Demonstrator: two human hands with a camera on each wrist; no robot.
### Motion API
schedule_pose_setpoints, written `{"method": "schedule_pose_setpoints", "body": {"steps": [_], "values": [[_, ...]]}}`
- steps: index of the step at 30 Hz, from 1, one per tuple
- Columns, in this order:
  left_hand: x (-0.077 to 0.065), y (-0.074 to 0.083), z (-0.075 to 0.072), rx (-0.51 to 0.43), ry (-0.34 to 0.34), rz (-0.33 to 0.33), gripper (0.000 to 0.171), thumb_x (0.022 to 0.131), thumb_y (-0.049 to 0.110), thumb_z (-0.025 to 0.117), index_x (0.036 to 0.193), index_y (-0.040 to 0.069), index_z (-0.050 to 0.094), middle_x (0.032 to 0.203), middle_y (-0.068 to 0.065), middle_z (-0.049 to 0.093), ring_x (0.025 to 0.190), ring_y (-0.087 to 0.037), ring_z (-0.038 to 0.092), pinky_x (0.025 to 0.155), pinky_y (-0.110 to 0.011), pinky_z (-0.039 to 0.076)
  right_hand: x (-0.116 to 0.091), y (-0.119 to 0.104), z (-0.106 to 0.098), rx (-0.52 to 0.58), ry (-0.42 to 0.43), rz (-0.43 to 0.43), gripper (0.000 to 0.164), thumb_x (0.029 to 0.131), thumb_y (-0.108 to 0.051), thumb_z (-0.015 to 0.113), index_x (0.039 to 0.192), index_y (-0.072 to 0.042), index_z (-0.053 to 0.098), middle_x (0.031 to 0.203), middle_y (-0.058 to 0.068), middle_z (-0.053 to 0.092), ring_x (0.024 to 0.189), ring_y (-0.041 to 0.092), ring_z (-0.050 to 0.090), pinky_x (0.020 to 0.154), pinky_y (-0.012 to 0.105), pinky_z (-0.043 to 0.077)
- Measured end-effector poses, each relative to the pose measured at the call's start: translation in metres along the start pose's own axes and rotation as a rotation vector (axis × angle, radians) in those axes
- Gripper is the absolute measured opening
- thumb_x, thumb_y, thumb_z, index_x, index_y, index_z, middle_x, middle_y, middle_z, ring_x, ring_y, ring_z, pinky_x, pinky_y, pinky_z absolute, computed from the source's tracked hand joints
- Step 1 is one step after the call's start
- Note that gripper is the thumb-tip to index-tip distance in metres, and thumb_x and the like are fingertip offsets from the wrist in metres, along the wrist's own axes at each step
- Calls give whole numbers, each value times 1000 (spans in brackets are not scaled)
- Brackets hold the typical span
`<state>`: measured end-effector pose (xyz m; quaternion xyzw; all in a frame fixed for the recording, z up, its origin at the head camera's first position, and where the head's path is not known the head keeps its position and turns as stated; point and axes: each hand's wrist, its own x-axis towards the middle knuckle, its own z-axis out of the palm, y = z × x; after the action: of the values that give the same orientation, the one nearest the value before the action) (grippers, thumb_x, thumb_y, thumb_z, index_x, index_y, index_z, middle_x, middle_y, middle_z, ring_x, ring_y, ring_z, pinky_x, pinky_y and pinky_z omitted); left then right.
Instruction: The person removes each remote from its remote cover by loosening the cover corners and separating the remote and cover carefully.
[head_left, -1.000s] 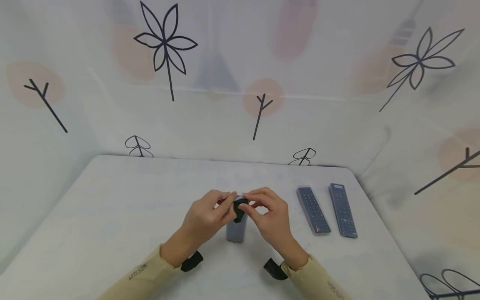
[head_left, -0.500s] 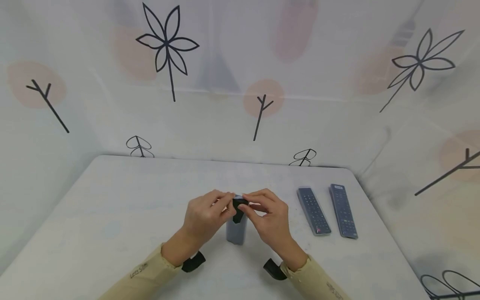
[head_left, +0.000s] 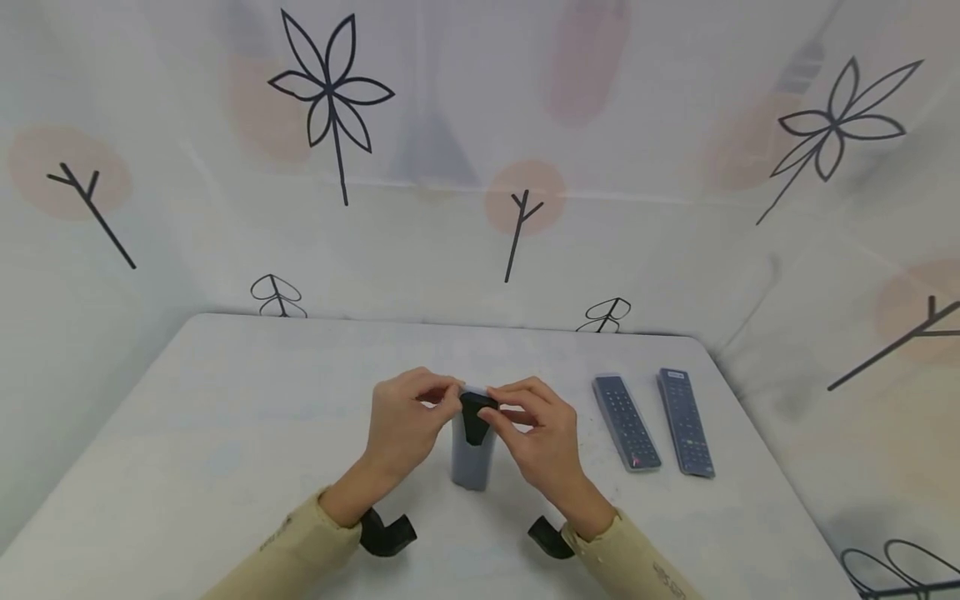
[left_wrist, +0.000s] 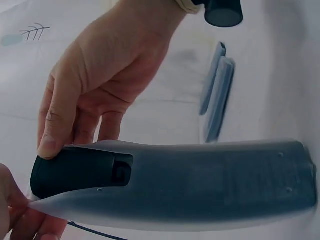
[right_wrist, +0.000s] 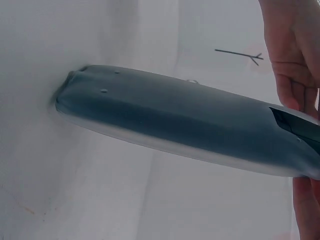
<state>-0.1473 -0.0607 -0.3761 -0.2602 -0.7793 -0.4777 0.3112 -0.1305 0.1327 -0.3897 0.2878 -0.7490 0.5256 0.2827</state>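
Note:
A remote control [head_left: 475, 419] stands on end in a translucent film sleeve [head_left: 470, 468], its back towards me. The sleeve is split at the top, leaving the dark upper back and battery cover bare in the left wrist view. My left hand [head_left: 406, 414] pinches one edge of the film [left_wrist: 55, 206], pulled out from the remote's side. My right hand [head_left: 544, 431] holds the opposite top edge, its thumb [left_wrist: 48, 146] against the bare back. Its other fingers are partly hidden behind the remote. In the right wrist view, the sleeve's lower end [right_wrist: 80, 95] meets the table.
Two more remotes lie to the right, one [head_left: 627, 422] nearer me and another [head_left: 686, 422] beside the table's right edge. The white table [head_left: 247, 450] reaches back to a patterned cloth backdrop [head_left: 435, 250]. A black wrist camera [head_left: 388, 534] hangs beneath each cuff.
My left hand has shifted left and slightly up, drawing the film edge aside. More of the remote's dark back shows. My right hand has stayed nearly still.

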Motion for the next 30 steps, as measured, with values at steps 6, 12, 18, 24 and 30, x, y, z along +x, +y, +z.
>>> {"method": "schedule_pose_setpoints", "body": {"steps": [6,12,18,24,30], "values": [[3,2,-4,-94,-94,-260,7,86,3,74,87,8,78,77,3,72,68,-8,66,62,-26,55,0,-1,-1,7,-17,14,30,77,7,82,105,1,74,96,9,66,86,23,70,70,28,57],[8,4,-7,-228,-194,-543,7,91,8,72,91,5,79,80,-1,73,74,-14,64,69,-31,51,-1,-1,-3,30,-40,29,31,77,7,81,106,2,73,98,9,66,88,23,69,72,30,58],[9,2,-5,-333,-264,-729,12,94,11,67,95,5,77,85,-2,70,82,-19,58,77,-35,46,-2,2,-4,81,-72,59,31,78,7,80,107,2,73,96,10,65,90,22,68,73,31,58],[9,-3,-4,-405,-336,-792,14,95,13,65,96,5,76,89,-2,70,87,-20,58,83,-40,47,-1,0,-6,93,-102,85,31,79,7,79,110,1,72,97,9,65,93,21,67,74,32,58],[9,-11,-7,-449,-430,-752,19,97,18,64,104,4,75,98,-3,71,94,-21,59,86,-38,47,-1,1,-8,121,-126,137,31,81,7,77,112,2,71,99,10,64,95,20,65,76,33,58]]}}
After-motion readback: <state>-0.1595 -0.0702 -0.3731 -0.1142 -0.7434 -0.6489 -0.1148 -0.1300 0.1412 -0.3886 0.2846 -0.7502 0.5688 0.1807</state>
